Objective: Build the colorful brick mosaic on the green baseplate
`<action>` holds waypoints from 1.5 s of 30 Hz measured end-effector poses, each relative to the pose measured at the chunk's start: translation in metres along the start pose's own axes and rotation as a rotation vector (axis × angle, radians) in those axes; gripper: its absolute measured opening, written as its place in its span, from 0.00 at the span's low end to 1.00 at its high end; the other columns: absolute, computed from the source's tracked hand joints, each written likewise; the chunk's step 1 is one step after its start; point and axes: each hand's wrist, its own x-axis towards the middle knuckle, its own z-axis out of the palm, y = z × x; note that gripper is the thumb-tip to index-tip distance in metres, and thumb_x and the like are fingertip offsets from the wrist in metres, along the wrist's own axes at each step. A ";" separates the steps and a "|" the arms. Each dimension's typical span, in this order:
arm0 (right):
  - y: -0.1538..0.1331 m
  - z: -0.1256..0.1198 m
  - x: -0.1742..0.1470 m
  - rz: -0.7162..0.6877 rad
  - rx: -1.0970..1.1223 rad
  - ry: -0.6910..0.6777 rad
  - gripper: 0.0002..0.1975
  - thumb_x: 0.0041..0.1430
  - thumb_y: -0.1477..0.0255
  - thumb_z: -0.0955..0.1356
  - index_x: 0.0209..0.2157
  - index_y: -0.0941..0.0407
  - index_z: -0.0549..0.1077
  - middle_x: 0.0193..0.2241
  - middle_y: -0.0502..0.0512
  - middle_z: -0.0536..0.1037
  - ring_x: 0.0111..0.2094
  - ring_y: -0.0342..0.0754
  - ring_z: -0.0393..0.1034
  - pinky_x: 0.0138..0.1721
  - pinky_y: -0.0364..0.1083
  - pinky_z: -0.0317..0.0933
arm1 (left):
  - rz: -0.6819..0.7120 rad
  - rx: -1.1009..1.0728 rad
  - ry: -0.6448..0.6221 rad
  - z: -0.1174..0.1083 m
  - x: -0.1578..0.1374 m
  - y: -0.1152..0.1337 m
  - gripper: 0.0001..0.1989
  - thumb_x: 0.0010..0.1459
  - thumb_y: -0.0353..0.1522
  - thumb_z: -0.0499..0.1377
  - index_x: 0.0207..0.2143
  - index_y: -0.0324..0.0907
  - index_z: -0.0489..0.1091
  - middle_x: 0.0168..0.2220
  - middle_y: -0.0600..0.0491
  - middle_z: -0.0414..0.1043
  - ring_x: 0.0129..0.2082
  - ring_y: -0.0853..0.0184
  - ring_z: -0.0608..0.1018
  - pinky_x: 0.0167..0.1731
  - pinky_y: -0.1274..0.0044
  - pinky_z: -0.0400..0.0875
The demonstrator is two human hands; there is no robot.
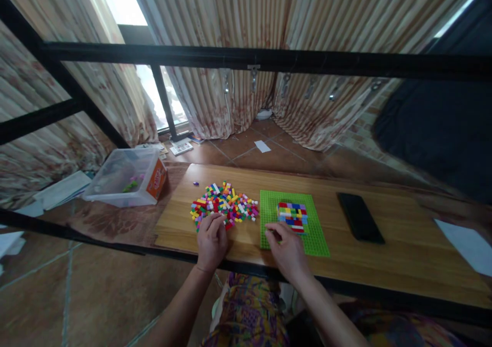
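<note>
My left hand (pixel 212 237) rests at the near edge of a pile of small coloured toy bricks (pixel 238 203). Its fingers are curled closed, and anything inside them is hidden. Over the near left part of a green baseplate (pixel 317 234) is my right hand (pixel 287 245), thumb and fingers drawn together; what they hold, if anything, is too small to name. Just beyond that hand, a low block of joined bricks (pixel 295 211) in red, yellow, white, blue and purple stands on the baseplate. The hand partly covers its near left side.
A black phone (pixel 360 217) lies right of the baseplate on the wooden table (pixel 418 244). Beyond the table's left end stands a clear plastic box (pixel 126 196) with an orange label. A dark metal bar (pixel 192 55) crosses in front, and white paper (pixel 465 242) lies far right.
</note>
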 end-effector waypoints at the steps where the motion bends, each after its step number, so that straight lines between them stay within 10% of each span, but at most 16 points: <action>1: -0.002 0.006 0.005 -0.022 -0.063 -0.016 0.10 0.60 0.73 0.62 0.37 0.55 0.75 0.34 0.56 0.77 0.36 0.50 0.71 0.39 0.48 0.63 | 0.009 0.006 0.001 0.000 -0.002 0.000 0.09 0.60 0.27 0.54 0.39 0.41 0.73 0.40 0.47 0.73 0.42 0.63 0.75 0.44 0.69 0.72; 19: -0.002 0.042 0.057 0.049 -0.499 -0.223 0.13 0.62 0.77 0.62 0.43 0.55 0.76 0.40 0.58 0.76 0.43 0.50 0.68 0.46 0.45 0.57 | 0.060 -0.025 -0.106 -0.002 -0.002 0.002 0.09 0.57 0.25 0.54 0.38 0.42 0.72 0.41 0.48 0.73 0.42 0.64 0.75 0.43 0.71 0.72; 27: -0.004 0.025 0.041 0.064 0.077 -0.010 0.11 0.60 0.71 0.64 0.39 0.56 0.78 0.39 0.59 0.78 0.42 0.50 0.71 0.46 0.49 0.63 | 0.074 0.001 -0.106 0.000 -0.002 0.001 0.09 0.57 0.25 0.55 0.38 0.42 0.72 0.41 0.48 0.73 0.42 0.63 0.75 0.42 0.71 0.72; 34: -0.010 0.013 0.011 0.503 0.820 -0.023 0.13 0.45 0.62 0.74 0.32 0.55 0.80 0.31 0.55 0.81 0.33 0.49 0.75 0.39 0.49 0.68 | 0.113 0.024 -0.107 0.001 -0.001 0.000 0.08 0.58 0.25 0.55 0.38 0.41 0.72 0.40 0.48 0.73 0.41 0.64 0.75 0.42 0.72 0.72; 45: 0.003 -0.001 -0.015 0.537 0.801 0.046 0.11 0.45 0.65 0.74 0.32 0.54 0.79 0.31 0.53 0.82 0.32 0.48 0.75 0.38 0.49 0.68 | 0.144 0.084 -0.094 0.003 -0.001 -0.004 0.07 0.57 0.26 0.56 0.37 0.41 0.73 0.39 0.48 0.73 0.41 0.63 0.75 0.43 0.71 0.71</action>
